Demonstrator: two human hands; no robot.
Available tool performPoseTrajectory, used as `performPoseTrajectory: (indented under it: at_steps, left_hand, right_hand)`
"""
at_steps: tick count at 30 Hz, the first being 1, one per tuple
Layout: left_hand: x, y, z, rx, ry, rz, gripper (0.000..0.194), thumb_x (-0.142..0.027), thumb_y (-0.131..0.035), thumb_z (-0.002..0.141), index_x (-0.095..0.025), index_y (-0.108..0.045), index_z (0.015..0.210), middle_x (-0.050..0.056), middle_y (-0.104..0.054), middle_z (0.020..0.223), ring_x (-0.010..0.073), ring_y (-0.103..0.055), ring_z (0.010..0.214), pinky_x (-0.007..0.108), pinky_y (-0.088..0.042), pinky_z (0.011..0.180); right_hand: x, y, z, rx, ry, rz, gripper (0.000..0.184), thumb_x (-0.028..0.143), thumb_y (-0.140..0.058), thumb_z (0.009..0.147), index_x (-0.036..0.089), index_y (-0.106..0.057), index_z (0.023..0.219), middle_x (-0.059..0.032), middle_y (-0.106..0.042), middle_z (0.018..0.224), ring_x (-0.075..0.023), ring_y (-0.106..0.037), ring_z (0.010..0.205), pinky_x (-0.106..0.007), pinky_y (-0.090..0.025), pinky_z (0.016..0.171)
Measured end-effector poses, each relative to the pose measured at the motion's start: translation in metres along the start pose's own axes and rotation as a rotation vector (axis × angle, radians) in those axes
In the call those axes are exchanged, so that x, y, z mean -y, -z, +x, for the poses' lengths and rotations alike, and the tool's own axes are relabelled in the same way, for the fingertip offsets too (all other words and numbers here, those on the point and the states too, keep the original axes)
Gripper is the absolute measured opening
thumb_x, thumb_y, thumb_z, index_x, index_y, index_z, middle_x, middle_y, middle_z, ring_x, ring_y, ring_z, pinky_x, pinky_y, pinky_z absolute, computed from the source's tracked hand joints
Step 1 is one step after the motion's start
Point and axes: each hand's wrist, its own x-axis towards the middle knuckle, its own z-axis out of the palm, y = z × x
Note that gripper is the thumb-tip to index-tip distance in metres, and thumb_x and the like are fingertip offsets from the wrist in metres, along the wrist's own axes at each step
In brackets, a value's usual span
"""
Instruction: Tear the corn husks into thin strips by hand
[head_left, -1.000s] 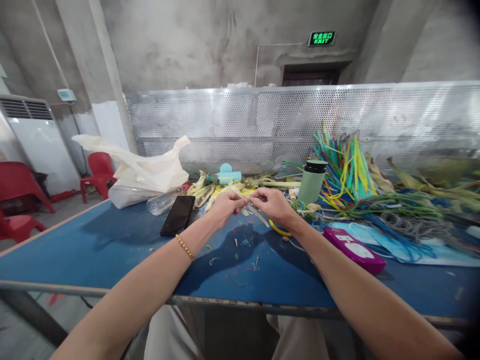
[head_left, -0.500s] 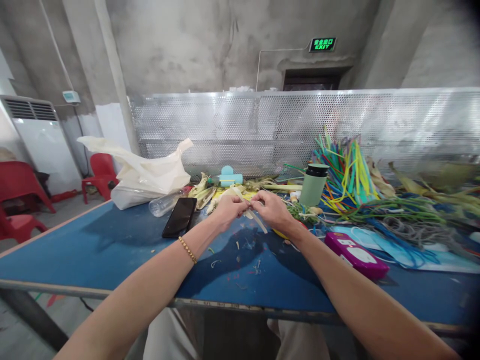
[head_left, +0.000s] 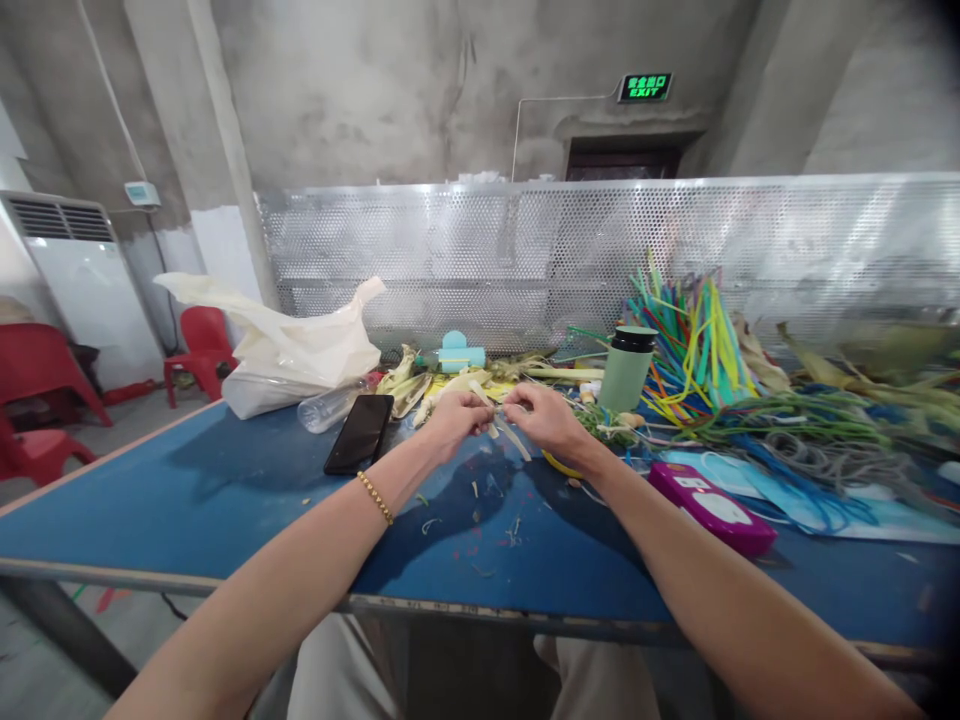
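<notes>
My left hand (head_left: 459,422), with a gold bead bracelet on its wrist, pinches a pale strip (head_left: 516,440) that looks like corn husk. One end of the strip sticks up above the fingers and the other hangs down toward the table. Close beside it, my right hand (head_left: 551,418) has thumb and forefinger curled together, a small gap from the left fingertips. Whatever thin piece it may hold is too small to make out. Behind the hands lie more pale husks (head_left: 405,385). A yellow ring-shaped thing (head_left: 559,466) is partly hidden by my right wrist.
Left of my hands lie a black phone (head_left: 360,433), a clear plastic bottle (head_left: 324,410) and a white bag (head_left: 300,350). To the right are a green jar (head_left: 627,370), a magenta box (head_left: 712,508), coloured strips (head_left: 705,340) and tangled cords (head_left: 810,450). Small scraps dot the blue table (head_left: 247,510).
My hands were touching at the fingertips; now my right hand has drawn slightly away to the right. The strip is still in my left fingers. The view shifted a little early on.
</notes>
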Motion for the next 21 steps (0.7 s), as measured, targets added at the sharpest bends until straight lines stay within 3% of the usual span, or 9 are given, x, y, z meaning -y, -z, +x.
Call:
performPoseTrajectory:
  at_steps: [5,9,13,21]
  left_hand:
    - [-0.0001,0.0041,-0.0007,0.051,-0.004,0.036,0.011,-0.013,-0.068,0.068,-0.01,-0.06,0.06,0.002,-0.057,0.056,0.0062,-0.045,0.046,0.022,-0.031,0.048]
    - [0.0002,0.0036,-0.0023,0.154,0.002,0.046,0.012,-0.017,-0.072,0.068,-0.009,-0.064,0.064,0.003,-0.059,0.058,0.0071,-0.047,0.048,0.023,-0.034,0.05]
    - [0.0005,0.0032,-0.0033,0.223,0.03,-0.019,0.013,-0.019,-0.073,0.067,-0.009,-0.065,0.066,0.006,-0.061,0.063,0.0086,-0.051,0.051,0.026,-0.039,0.055]
    - [-0.0016,0.0003,-0.0056,0.209,0.064,-0.127,0.019,-0.024,-0.074,0.07,-0.008,-0.065,0.068,0.007,-0.062,0.065,0.0083,-0.05,0.051,0.026,-0.037,0.054]
  right_hand:
    - [-0.0046,0.0024,0.0022,-0.031,-0.045,0.191,0.021,0.029,-0.056,0.079,0.015,-0.07,0.084,-0.0063,-0.071,0.079,-0.0172,-0.061,0.07,-0.027,-0.044,0.064]
    - [-0.0035,0.0032,0.0008,0.079,-0.042,0.292,0.021,0.033,-0.058,0.077,0.016,-0.07,0.074,-0.0036,-0.07,0.072,-0.0161,-0.06,0.066,-0.027,-0.043,0.062]
    - [-0.0006,0.0042,0.0001,0.055,-0.095,0.395,0.012,0.027,-0.064,0.068,0.016,-0.066,0.069,-0.0017,-0.067,0.066,-0.0142,-0.058,0.062,-0.025,-0.043,0.06]
    - [0.004,0.0057,-0.0005,0.063,-0.172,0.489,0.015,0.03,-0.064,0.067,0.015,-0.064,0.065,-0.0009,-0.063,0.063,-0.0129,-0.055,0.06,-0.026,-0.042,0.06]
